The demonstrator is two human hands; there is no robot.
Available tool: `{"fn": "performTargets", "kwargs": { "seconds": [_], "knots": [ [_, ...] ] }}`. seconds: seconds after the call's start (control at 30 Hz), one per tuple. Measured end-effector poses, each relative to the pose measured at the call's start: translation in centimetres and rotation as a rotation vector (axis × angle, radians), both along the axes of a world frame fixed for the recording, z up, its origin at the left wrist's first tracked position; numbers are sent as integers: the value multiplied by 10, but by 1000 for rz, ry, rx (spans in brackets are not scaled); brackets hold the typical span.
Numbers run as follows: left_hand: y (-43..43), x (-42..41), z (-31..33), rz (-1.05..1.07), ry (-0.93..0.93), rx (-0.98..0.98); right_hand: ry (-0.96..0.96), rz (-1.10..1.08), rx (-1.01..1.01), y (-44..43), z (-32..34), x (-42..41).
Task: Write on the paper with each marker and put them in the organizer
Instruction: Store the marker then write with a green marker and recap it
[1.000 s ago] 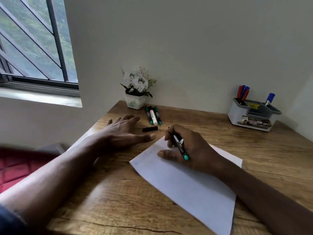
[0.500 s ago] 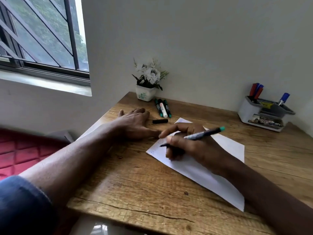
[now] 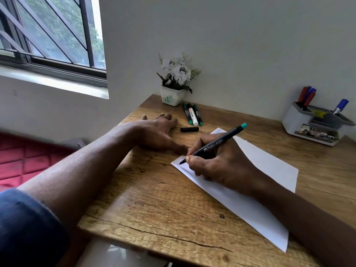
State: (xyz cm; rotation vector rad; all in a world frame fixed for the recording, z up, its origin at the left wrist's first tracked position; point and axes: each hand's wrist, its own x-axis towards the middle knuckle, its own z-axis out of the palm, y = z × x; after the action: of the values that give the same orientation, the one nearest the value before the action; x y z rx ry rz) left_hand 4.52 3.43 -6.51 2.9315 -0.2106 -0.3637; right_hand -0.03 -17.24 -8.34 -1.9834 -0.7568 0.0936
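Writing: the right hand [image 3: 221, 164] is gripping the marker [image 3: 213, 143], thumb and fingers curled round its barrel, and is pressing the tip onto the paper [image 3: 269, 166] at the corner just ahead of the fingertips.

Changing: a second ago the same fingers were holding the marker with its tip off the sheet. Half a second ago it was swinging into a writing slant, and now the tip is meeting the paper while the teal end is pointing up and away past the knuckles.

Steadying: the left hand [image 3: 156, 133] is lying flat on the table [image 3: 154, 205], fingers straight and holding nothing. Its thumb is reaching to the sheet's edge beside the right fingertips; whether it is touching the paper cannot be told.

Waiting: a black cap [image 3: 189, 129] is lying loose just beside the left fingertips, and three markers [image 3: 192, 114] are lying side by side just beyond it.

Standing by: the organizer [image 3: 294, 120] is sitting well apart from both hands, beyond the right knuckles, with red and blue markers already standing in it.

Meaning: the writing step for this marker appears to be only now getting under way. Capping it, carrying it to the organizer and working through the three beyond the left fingertips are all likely still to come.
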Motion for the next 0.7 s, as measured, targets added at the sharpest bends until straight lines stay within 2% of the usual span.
{"fn": "performTargets", "kwargs": {
  "seconds": [0.27, 0.53, 0.7],
  "knots": [
    [1, 2, 1, 2, 39, -8, -113, 3, -92, 1, -3, -2],
    [-1, -1, 4, 6, 61, -13, -34, 66, -42, -3, -2, 0],
    [-1, -1, 4, 8, 65, -14, -109, 48, -74, -2, -4, 1]
  ]
}}
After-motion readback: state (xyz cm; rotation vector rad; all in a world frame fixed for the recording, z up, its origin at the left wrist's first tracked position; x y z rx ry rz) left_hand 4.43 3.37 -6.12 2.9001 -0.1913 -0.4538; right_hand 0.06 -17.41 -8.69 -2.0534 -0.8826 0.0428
